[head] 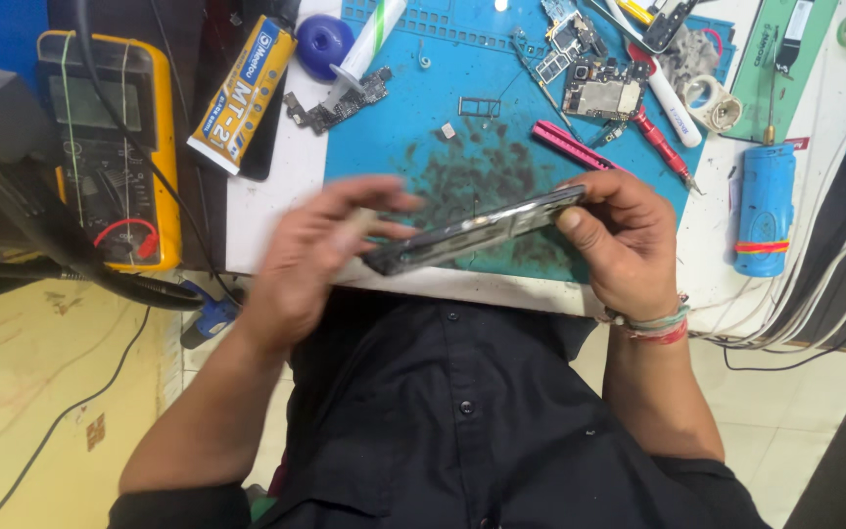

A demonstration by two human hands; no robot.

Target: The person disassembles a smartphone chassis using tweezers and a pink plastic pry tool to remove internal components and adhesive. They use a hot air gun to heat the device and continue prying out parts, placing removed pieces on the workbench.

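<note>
Both of your hands met on the dismantled phone (472, 233), held edge-on above the blue mat (394, 137), its long axis rising toward your right hand (629, 245), which gripped that end, while your blurred left hand (320, 250) pinched the lower end.

Right hand (624, 245) curled in a firm grip, left hand (325, 255) (blurred) with fingers extended beside it.

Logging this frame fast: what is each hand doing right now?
Left hand: blurred, at the phone's near end; grip cannot be told.
Right hand: closed on the phone's far end.
</note>
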